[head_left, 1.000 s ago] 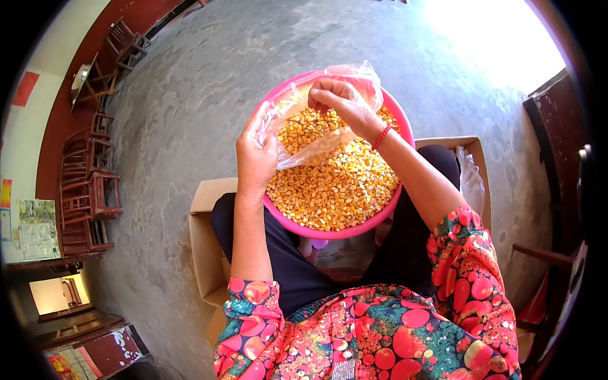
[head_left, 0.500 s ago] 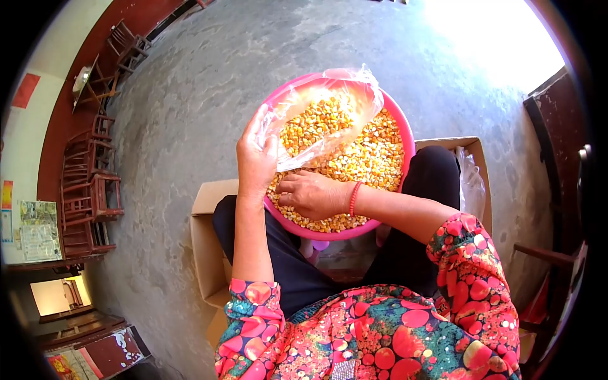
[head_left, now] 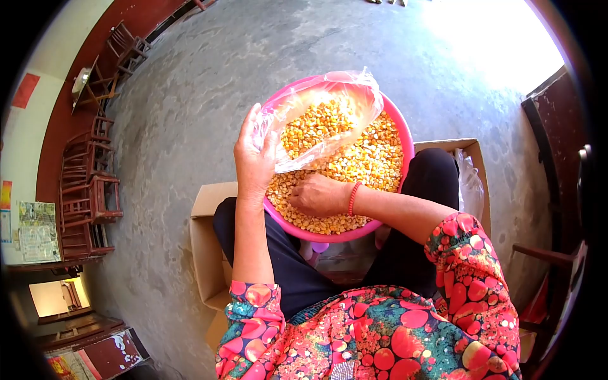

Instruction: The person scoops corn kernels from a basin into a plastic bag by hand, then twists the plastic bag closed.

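Between my knees is a pink basin (head_left: 405,130) full of loose yellow corn kernels (head_left: 380,158). A clear plastic bag (head_left: 301,163) with kernels inside lies over the basin's far left part, its mouth spread wide. At the basin's left rim, my left hand (head_left: 253,158) grips the near left edge of the bag between thumb and fingers. My right hand (head_left: 320,195), with a red bead bracelet (head_left: 354,198) at the wrist, is curled down into the kernels just below the bag. Its fingertips are hidden, with kernels around them.
An open cardboard box (head_left: 212,199) shows at both sides of my legs, with another clear plastic bag (head_left: 468,183) in its right part. Wooden chairs (head_left: 101,196) line the left wall. Grey concrete floor (head_left: 171,126) surrounds me, and a dark wooden frame (head_left: 551,253) stands at right.
My right hand has shifted slightly right in the kernels, and its fingers have curled in more. The left hand still grips the bag, its fingers slightly more upright.
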The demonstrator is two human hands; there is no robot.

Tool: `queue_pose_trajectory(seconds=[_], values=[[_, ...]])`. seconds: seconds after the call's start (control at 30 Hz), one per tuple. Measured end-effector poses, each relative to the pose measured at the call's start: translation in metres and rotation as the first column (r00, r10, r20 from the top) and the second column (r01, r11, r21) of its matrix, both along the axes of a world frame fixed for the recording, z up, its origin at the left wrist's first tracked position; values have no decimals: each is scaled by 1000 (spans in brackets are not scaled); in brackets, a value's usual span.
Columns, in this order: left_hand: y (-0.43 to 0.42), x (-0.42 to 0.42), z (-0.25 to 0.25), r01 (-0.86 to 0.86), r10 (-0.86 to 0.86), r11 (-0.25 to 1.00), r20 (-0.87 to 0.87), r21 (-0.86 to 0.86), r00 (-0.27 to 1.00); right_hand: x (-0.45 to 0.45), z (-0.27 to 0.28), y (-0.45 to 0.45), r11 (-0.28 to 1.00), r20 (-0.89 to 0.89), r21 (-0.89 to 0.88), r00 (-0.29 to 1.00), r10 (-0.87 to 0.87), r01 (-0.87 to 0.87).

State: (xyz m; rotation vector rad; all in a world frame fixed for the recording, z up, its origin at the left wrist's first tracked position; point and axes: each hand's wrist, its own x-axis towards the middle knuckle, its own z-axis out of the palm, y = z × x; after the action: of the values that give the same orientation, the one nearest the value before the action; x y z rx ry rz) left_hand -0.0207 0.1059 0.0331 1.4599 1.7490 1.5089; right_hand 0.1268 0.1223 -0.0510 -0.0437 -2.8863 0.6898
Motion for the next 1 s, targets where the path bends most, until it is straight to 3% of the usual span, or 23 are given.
queue_pose_trajectory(seconds=[0.43, 0.5, 0.63, 0.7, 0.77, 0.83, 0.9, 1.0], values=[[-4, 6, 13, 10, -10, 1000, -71, -6, 997, 4, 29, 8, 989, 18, -145, 1000, 5, -2], [-4, 10, 16, 23, -26, 999, 87, 28, 996, 3, 39, 11, 935, -97, -348, 995, 34, -66], [-6, -1, 7, 78, -78, 997, -29, -13, 997, 8, 74, 21, 844, -127, -533, 992, -13, -57], [-4, 3, 9, 64, -64, 998, -50, 17, 997, 12, 84, 32, 737, -213, -674, 966, -146, -37], [-5, 7, 13, 33, -33, 999, -59, -7, 998, 15, 93, 51, 649, -117, -754, 951, -285, 102], [-4, 9, 13, 3, -5, 1000, -68, -29, 998, 11, 84, 69, 588, -251, -804, 849, -464, 84], [-4, 9, 13, 14, -12, 1000, -112, 16, 994, 8, 75, 91, 534, -201, -820, 769, -606, 206], [-4, 9, 14, 4, -6, 1000, -153, -13, 988, 9, 60, 110, 542, -274, -829, 745, -608, 137]])
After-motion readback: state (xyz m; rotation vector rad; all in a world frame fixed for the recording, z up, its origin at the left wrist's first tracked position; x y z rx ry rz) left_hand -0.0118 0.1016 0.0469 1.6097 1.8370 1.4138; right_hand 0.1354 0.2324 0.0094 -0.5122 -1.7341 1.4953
